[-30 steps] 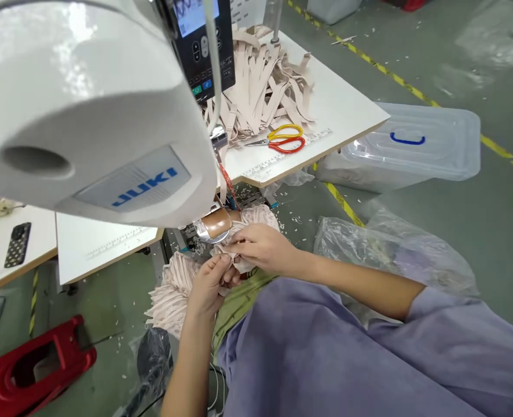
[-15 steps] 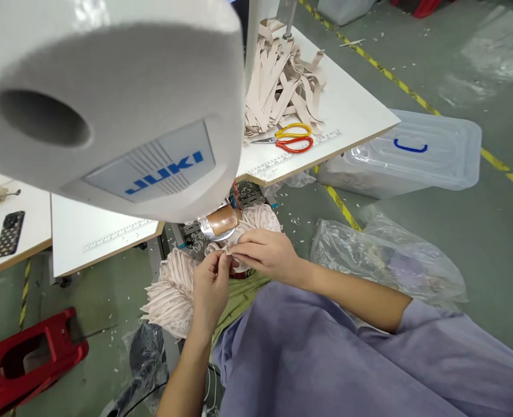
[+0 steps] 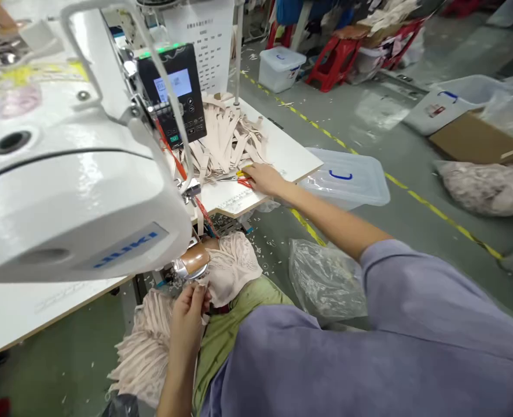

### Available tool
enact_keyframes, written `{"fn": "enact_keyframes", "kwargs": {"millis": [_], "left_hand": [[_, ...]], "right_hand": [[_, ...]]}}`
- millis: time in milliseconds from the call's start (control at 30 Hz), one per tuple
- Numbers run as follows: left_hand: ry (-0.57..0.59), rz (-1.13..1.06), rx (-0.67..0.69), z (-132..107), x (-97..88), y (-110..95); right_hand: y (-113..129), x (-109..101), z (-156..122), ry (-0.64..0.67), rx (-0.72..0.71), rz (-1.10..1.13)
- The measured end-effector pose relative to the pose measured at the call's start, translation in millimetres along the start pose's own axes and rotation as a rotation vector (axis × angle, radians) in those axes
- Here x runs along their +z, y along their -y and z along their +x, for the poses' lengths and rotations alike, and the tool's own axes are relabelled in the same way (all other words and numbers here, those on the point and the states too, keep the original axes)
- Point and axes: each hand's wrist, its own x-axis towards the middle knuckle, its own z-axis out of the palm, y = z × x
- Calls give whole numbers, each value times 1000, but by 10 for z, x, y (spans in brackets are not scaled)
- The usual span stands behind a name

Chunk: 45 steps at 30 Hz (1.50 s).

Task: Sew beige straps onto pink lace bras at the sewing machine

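The left hand (image 3: 189, 308) pinches the lace cloth (image 3: 235, 265) spread beside its fingertips. The right hand (image 3: 263, 178) reaches the scissors (image 3: 244, 183) under its fingers; whether these close, I cannot tell. Taking them seems the step; next calls for a firm hold.

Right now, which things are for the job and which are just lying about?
Seem part of the job:
fabric, pinched by the left hand
scissors, at the right hand's fingertips
machine, above the fabric
strips, on the table

Seem just lying about:
plastic bag
lidded box near the table
cardboard
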Motion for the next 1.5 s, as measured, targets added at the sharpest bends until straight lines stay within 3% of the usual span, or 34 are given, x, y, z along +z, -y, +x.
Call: {"fn": "enact_keyframes", "kwargs": {"millis": [67,133,300,367,433,500,667,867,1067,1167,1500], "left_hand": [[37,-80,-14,-29,12,-3],[40,-131,-30,-45,-6,15],[22,-185,-72,-75,-98,77],[29,-192,-79,-89,-108,78],[37,-188,-76,-103,-99,63],[37,-153,-54,-119,-77,36],[27,6,-12,-175,-4,-46],[14,-64,-25,-181,-12,-34],[61,-206,-42,-133,-110,33],[44,-236,-28,-125,-125,43],[-52,-52,52,-140,-120,43]], "right_hand": [[-64,11,36,40,-4,-18],[-28,59,-147,50,-16,-10],[290,90,-1223,63,-41,134],[507,76,-1671,122,-115,341],[757,76,-1993,181,-254,410],[983,100,-2147,165,-353,421],[1238,219,-2069,144,-389,401],[1208,295,-2009,222,-396,477],[1149,307,-2131,176,-254,614],[1192,324,-2149,182,-257,650],[1483,331,-1945,251,-231,647]]}}
